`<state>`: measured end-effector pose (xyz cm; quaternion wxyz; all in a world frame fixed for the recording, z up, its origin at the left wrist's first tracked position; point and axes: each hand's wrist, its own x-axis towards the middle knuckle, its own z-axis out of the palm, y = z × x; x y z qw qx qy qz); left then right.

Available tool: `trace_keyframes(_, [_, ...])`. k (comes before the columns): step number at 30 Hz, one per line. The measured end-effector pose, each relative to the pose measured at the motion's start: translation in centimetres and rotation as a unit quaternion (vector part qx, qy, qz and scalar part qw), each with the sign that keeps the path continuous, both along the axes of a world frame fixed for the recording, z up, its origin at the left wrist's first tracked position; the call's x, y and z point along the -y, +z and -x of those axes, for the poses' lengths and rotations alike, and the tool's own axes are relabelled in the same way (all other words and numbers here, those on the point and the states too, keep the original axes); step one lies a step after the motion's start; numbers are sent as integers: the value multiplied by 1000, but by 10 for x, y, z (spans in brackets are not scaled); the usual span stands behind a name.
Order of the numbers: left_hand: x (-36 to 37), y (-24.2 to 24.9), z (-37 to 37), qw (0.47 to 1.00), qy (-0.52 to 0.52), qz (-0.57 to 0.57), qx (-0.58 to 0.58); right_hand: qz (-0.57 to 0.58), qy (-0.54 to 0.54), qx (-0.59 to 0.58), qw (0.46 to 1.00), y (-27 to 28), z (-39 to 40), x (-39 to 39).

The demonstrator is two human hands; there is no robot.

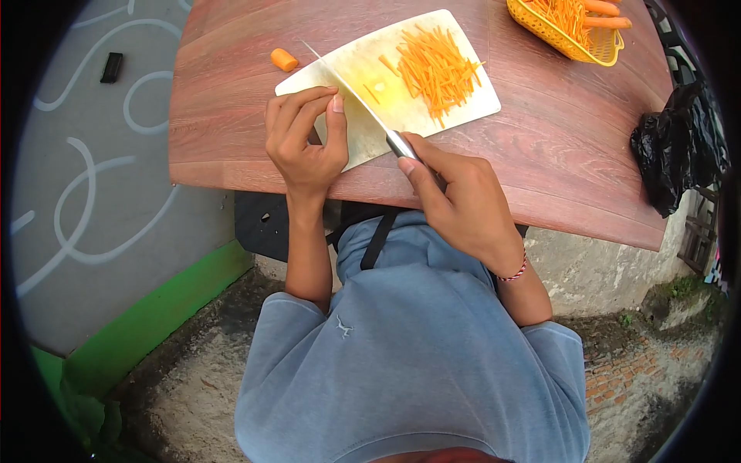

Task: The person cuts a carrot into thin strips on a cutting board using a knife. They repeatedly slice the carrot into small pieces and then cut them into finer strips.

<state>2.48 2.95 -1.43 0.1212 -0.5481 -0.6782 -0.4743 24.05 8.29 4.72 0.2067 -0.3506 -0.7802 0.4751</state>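
Note:
A white cutting board (471, 108) lies at a slant near the table's front edge, with a heap of orange carrot strips (436, 69) on its right half. My right hand (463, 193) is wrapped round the dark handle of a knife (351, 91), whose blade points up and left over the board. Beside the blade, at the board's left end, my left hand (309, 139) has its fingertips curled close to the thumb; whatever they hold, if anything, is hidden. A short carrot piece (284, 59) rests on the table just past the board's upper left corner.
The wooden table (571, 154) has a yellow basket (567, 45) of carrot strips and whole carrots at its back right. A black plastic bag (679, 147) hangs at the right edge. On the left is a grey wall (100, 208) with white curved lines.

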Motion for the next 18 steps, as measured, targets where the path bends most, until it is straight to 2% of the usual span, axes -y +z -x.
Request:
trace_keyframes(6, [2, 2, 2, 998, -36, -10, -43, 21, -57, 77, 995, 8, -7, -14])
trace_keyframes(8, [0, 5, 0, 997, -52, -15, -57, -17, -68, 92, 993, 11, -12, -17])
trace_keyframes(9, [-2, 7, -1, 995, -66, -19, -71, -18, -72, 92, 993, 7, -14, -16])
trace_keyframes(11, [-3, 12, -7, 994, -80, -19, -75, -113, -67, -5, 991, -6, -18, -12])
trace_keyframes(13, [-2, 20, -12, 992, -92, -17, -80, -111, -58, 3, 992, -3, -23, -9])
trace_keyframes(15, [-1, 30, -13, 981, -91, 73, -155, -108, -47, 8, 993, -1, -25, -5])
trace_keyframes(18, [-6, 29, -8, 970, -105, 111, -189, -147, -50, 5, 988, -2, -27, -3])
